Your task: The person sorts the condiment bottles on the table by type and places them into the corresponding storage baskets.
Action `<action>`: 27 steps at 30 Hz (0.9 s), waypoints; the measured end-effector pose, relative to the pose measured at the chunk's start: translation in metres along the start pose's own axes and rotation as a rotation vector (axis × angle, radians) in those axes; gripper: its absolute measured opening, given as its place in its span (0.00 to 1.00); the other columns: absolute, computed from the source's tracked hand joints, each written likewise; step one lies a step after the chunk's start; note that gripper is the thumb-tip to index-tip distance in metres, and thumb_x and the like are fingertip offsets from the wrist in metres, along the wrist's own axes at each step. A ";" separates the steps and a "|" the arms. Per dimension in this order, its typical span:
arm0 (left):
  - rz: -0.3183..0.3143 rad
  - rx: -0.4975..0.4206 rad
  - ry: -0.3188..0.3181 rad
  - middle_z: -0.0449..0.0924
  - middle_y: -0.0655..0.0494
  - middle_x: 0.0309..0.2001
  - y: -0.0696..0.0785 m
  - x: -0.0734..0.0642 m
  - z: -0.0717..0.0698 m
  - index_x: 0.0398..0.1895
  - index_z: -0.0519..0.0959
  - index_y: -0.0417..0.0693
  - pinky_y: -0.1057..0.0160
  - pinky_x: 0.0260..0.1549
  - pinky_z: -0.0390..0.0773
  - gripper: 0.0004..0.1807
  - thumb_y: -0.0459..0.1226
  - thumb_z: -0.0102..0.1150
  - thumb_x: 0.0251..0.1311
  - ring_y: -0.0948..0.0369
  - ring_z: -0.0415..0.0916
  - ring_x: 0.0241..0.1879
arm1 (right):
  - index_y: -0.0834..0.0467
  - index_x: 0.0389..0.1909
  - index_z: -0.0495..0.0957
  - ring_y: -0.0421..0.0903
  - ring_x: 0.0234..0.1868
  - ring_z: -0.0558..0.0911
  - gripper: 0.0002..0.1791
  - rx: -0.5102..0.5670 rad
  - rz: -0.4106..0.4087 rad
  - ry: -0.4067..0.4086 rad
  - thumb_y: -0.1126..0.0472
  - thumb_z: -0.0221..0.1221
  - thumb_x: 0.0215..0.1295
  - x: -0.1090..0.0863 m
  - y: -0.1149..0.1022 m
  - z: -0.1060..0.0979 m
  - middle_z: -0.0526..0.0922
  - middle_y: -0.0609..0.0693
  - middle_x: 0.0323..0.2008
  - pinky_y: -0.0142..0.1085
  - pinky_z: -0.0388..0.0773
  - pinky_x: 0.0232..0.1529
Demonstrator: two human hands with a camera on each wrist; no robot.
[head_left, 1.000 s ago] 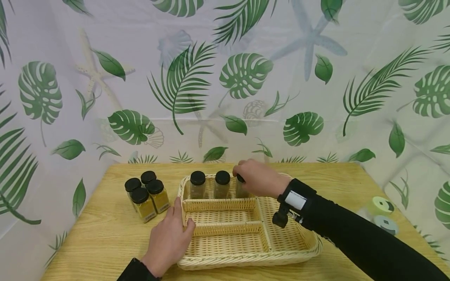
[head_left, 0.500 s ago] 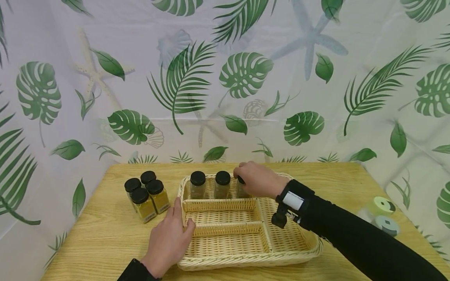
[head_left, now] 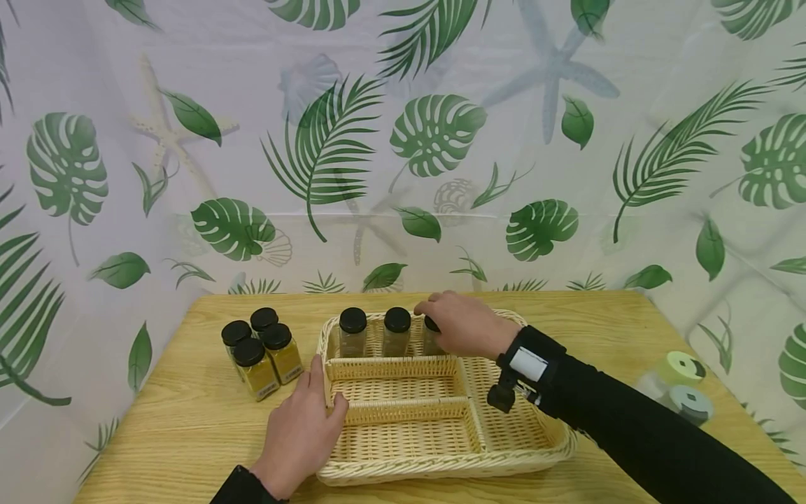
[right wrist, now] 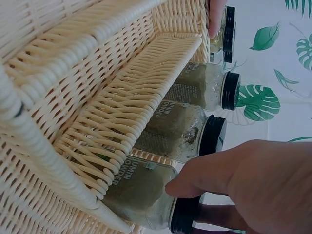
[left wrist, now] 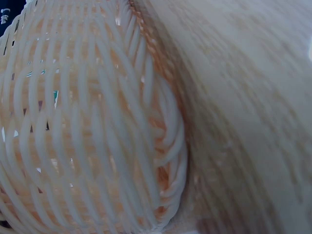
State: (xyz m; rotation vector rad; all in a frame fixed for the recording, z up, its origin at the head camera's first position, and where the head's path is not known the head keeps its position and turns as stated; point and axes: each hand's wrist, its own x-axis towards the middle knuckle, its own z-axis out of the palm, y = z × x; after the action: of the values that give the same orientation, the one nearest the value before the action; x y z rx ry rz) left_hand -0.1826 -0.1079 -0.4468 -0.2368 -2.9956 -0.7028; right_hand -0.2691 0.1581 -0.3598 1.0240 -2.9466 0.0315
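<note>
A wicker basket point(head_left: 441, 465) with several compartments stands on the table. My left hand point(head_left: 299, 427) grips its left wall, with the thumb over the rim. Three clear, black-capped spice jars stand upright in a row in the back compartment. My right hand point(head_left: 469, 325) holds the rightmost spice jar point(right wrist: 141, 192) near its cap, with the thumb at the jar's shoulder. Its label reads "cumin powder". The middle jar point(head_left: 397, 336) and the left jar point(head_left: 353, 336) stand apart from the hand. The left wrist view shows only the basket's outer wall point(left wrist: 83, 117) and the table.
Several black-capped jars of yellow powder point(head_left: 261, 374) stand grouped on the table left of the basket. At the right table edge lie clear containers with a yellow-green lid point(head_left: 683, 369) and a pale lid point(head_left: 690, 402). A leaf-printed sheet point(head_left: 403, 175) hangs behind the table.
</note>
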 end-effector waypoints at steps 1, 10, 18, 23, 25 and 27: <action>-0.001 0.000 -0.002 0.68 0.34 0.59 0.000 0.000 0.000 0.73 0.49 0.34 0.52 0.21 0.75 0.40 0.52 0.41 0.66 0.50 0.77 0.32 | 0.57 0.56 0.76 0.48 0.39 0.77 0.23 -0.001 0.007 0.002 0.66 0.62 0.57 -0.002 0.000 -0.001 0.80 0.55 0.45 0.36 0.71 0.24; -0.011 0.003 -0.031 0.68 0.34 0.60 0.000 0.000 0.001 0.73 0.48 0.35 0.55 0.19 0.73 0.41 0.52 0.41 0.66 0.53 0.76 0.28 | 0.59 0.61 0.72 0.50 0.47 0.76 0.32 -0.004 0.046 0.055 0.60 0.66 0.54 -0.023 0.003 -0.014 0.77 0.56 0.52 0.40 0.79 0.33; -0.012 0.006 -0.034 0.67 0.34 0.60 -0.001 0.001 0.001 0.73 0.47 0.35 0.53 0.21 0.74 0.41 0.52 0.40 0.66 0.52 0.77 0.29 | 0.59 0.58 0.75 0.50 0.46 0.76 0.28 -0.006 0.095 0.141 0.62 0.64 0.52 -0.046 0.019 -0.022 0.79 0.55 0.49 0.42 0.79 0.31; -0.009 0.002 -0.034 0.66 0.33 0.61 0.000 0.000 0.000 0.73 0.47 0.34 0.52 0.21 0.75 0.41 0.52 0.39 0.65 0.52 0.76 0.29 | 0.60 0.54 0.77 0.50 0.44 0.78 0.23 0.006 0.160 0.137 0.61 0.63 0.55 -0.070 0.034 -0.030 0.80 0.56 0.48 0.45 0.79 0.33; -0.008 -0.002 -0.041 0.66 0.33 0.61 0.001 0.000 -0.001 0.73 0.47 0.34 0.54 0.20 0.74 0.41 0.52 0.39 0.66 0.53 0.76 0.27 | 0.61 0.54 0.77 0.51 0.44 0.78 0.23 0.004 0.196 0.124 0.60 0.63 0.56 -0.082 0.041 -0.034 0.80 0.57 0.48 0.47 0.79 0.36; -0.010 -0.001 -0.048 0.67 0.34 0.60 0.001 0.000 -0.001 0.73 0.47 0.34 0.55 0.19 0.73 0.41 0.52 0.39 0.66 0.54 0.75 0.26 | 0.61 0.53 0.78 0.52 0.44 0.78 0.22 -0.005 0.234 0.110 0.58 0.62 0.57 -0.094 0.050 -0.037 0.80 0.58 0.49 0.49 0.79 0.36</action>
State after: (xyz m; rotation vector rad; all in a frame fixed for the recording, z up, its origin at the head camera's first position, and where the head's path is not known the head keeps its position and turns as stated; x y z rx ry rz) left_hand -0.1820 -0.1071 -0.4455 -0.2426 -3.0436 -0.7102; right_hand -0.2257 0.2561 -0.3260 0.6498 -2.9451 0.0821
